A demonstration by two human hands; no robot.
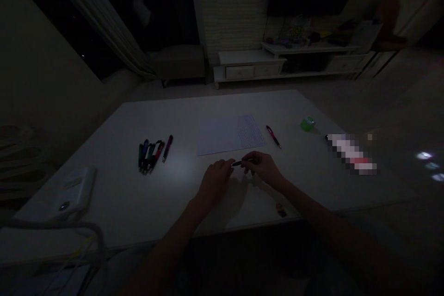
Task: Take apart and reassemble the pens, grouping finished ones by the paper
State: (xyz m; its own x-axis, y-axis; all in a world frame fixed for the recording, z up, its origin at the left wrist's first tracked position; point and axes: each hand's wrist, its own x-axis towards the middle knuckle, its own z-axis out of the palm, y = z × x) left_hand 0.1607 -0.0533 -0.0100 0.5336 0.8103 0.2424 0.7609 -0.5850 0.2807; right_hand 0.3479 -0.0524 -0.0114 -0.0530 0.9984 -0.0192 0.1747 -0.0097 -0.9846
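A slim dark pen (237,163) spans the gap between my two hands, just in front of the paper. My left hand (215,179) has its fingers closed at the pen's left end. At the other end, the fingertips of my right hand (262,166) pinch it; fine detail is lost in the dim light. Behind the hands lies a sheet of paper (218,134), with handwriting on its right part. A red and black pen (273,136) rests to the right of the sheet. Several pens (149,156) lie bunched at the left, beside a purple pen (168,148).
The white table (166,111) carries a small green jar (307,124) and a pixelated phone-like object (352,153) on the right. A small brown item (280,210) sits near the front edge. At the left stand a white box (74,192) and a curved cable (69,225).
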